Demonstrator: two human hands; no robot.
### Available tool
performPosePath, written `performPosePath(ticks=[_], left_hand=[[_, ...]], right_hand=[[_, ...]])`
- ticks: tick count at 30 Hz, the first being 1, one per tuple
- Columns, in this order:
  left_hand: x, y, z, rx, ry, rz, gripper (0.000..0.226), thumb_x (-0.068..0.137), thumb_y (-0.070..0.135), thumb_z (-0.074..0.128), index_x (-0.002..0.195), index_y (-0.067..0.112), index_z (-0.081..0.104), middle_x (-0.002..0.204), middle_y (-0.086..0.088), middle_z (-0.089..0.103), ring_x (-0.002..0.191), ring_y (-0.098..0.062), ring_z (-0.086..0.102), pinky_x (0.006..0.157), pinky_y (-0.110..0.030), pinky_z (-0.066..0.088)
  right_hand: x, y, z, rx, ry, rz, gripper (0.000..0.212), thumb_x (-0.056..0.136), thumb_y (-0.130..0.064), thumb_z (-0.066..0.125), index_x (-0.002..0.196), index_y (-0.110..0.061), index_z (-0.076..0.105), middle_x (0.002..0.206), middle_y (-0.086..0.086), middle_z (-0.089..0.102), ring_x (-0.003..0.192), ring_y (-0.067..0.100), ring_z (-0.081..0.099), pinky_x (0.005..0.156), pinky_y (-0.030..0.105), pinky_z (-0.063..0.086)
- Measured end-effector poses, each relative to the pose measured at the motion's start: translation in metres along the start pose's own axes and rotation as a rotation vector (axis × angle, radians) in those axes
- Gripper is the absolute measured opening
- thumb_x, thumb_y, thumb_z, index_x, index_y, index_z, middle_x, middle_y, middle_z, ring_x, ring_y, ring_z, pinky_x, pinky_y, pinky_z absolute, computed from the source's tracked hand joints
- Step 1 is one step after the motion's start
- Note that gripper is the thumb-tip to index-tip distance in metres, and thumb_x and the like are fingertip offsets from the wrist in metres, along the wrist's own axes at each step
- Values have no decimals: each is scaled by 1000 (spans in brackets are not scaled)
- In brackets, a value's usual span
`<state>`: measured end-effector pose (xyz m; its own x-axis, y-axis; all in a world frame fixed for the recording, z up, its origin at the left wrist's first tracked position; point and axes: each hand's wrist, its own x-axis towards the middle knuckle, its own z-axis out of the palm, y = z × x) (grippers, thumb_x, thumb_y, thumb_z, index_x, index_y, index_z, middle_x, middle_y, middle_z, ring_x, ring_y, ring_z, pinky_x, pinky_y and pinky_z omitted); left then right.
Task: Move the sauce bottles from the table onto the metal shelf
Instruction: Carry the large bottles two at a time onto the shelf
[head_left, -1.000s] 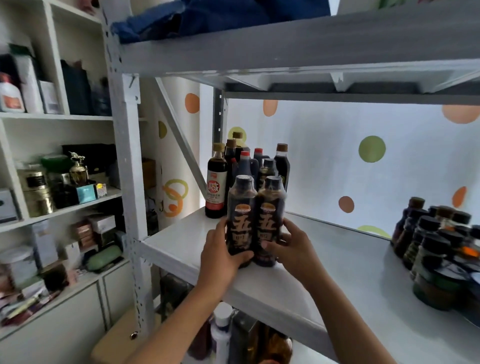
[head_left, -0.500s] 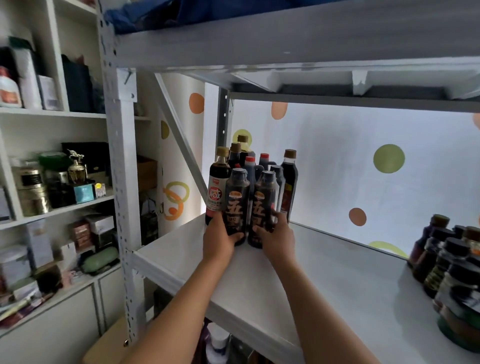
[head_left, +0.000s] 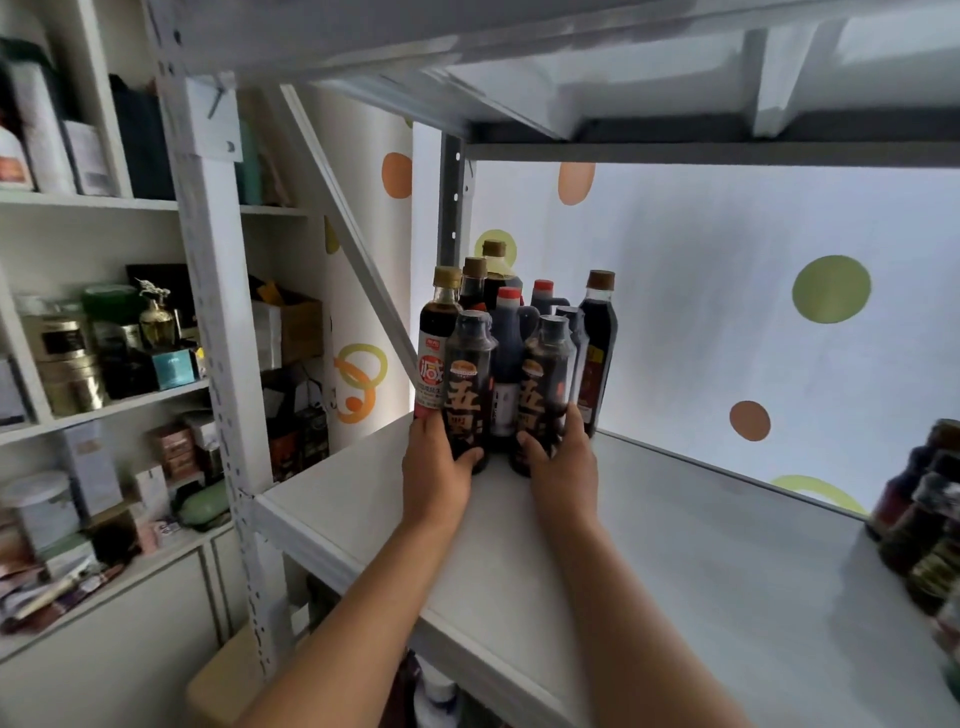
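Head view: L hand (head_left: 435, 470) & R hand (head_left: 563, 467), each grip curled round a dark sauce bottle, L bottle (head_left: 469, 384), R bottle (head_left: 543, 389), standing on metal shelf (head_left: 675, 571) against rear bottle cluster (head_left: 506, 312); placing step, next: let go, pull back w/o toppling neighbours.

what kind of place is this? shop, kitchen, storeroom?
Probably a storeroom or stock area: a bare metal shelf holding clustered sauce bottles, more bottles at its right end, and a white wall unit crowded with boxes and tins.
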<state>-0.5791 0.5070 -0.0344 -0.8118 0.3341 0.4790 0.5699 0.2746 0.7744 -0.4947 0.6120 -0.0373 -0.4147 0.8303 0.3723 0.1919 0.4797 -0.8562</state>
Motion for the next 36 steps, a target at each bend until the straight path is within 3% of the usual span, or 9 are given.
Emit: performPosePath(ticks=[10, 17, 22, 24, 27, 30, 33, 36], left_hand=[[7, -4, 1, 6, -36, -43, 73, 82, 17, 75, 144, 12, 37, 133, -14, 51, 123, -32, 50, 102, -38, 40], [10, -8, 5, 55, -71, -36, 78, 86, 17, 71, 150, 10, 26, 140, -17, 44, 127, -34, 46, 103, -39, 38], [1, 4, 1, 52, -17, -77, 75, 82, 12, 74, 144, 5, 32, 139, -16, 45, 128, -33, 45, 103, -38, 40], [-11, 5, -4, 178, -17, -59, 68, 82, 13, 73, 137, 2, 35, 134, -17, 45, 123, -34, 46, 97, -38, 43], [-32, 5, -14, 453, -185, 26, 49, 96, 19, 55, 135, 2, 32, 135, -18, 45, 120, -32, 48, 97, -37, 43], [-50, 3, -27, 667, -477, 118, 51, 103, 29, 33, 143, -1, 27, 147, -23, 36, 133, -35, 37, 113, -40, 28], [-56, -1, -43, 712, -642, 182, 59, 103, 39, 23, 150, 3, 22, 157, -22, 18, 145, -34, 18, 120, -43, 14], [-60, -3, -59, 700, -698, 265, 59, 102, 40, 21, 151, 7, 22, 159, -17, 16, 146, -31, 15, 120, -44, 13]], right_hand=[[6, 1, -1, 43, 5, -9, 59, 87, -23, 70, 138, -25, 39, 125, -1, 64, 112, 22, 61, 92, 37, 51], [6, 1, -1, 62, 2, 37, 73, 86, -24, 72, 148, -24, 33, 129, 3, 63, 118, 23, 59, 97, 36, 49], [1, -1, -8, 77, -11, 106, 103, 66, -33, 88, 146, -12, 27, 138, 9, 55, 125, 26, 54, 103, 42, 47], [-8, -1, -15, 42, -8, 115, 93, 65, -28, 89, 138, -9, 34, 135, 9, 54, 123, 26, 53, 101, 33, 45], [-26, -5, -25, -250, -121, 57, 68, 76, -32, 80, 130, -8, 46, 131, 12, 54, 119, 29, 53, 94, 31, 43], [-48, -8, -28, -709, -318, -50, 51, 92, -51, 53, 123, -10, 58, 131, 13, 58, 120, 29, 53, 100, 34, 43], [-71, -11, -34, -868, -403, -105, 56, 101, -50, 32, 143, -14, 44, 154, 10, 37, 143, 23, 32, 117, 34, 23], [-97, -17, -46, -904, -463, -68, 61, 103, -50, 22, 155, -18, 21, 164, 3, 14, 151, 17, 11, 122, 35, 7]])
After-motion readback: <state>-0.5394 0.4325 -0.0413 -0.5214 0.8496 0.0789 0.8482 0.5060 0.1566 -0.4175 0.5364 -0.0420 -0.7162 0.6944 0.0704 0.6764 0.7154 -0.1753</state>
